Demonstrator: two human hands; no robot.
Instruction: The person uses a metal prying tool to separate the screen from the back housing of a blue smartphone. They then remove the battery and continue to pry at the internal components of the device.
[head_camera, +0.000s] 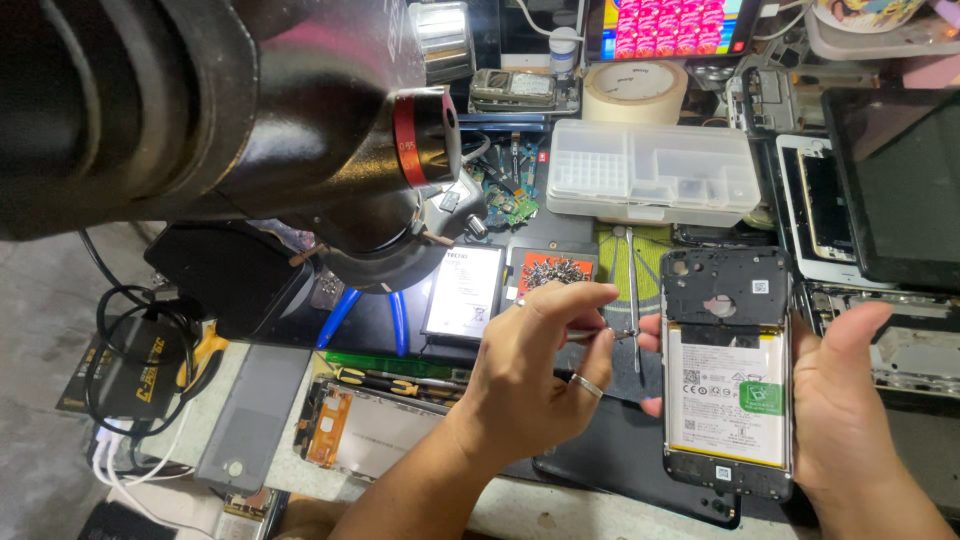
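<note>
Black plastic frames the opened smartphone with its back cover off (727, 380), held upright at its edge by the right hand (850, 400), thumb raised and fingers behind it. The left hand (535, 365) pinches a thin metal tweezer-like tool (608, 334) beside the phone's upper left edge. The white battery (727, 405) still sits in the phone, so disassembly looks partway. One loose white battery (463, 292) lies on the cluttered surface (300, 480), near one clear plastic parts box (652, 172).
</note>
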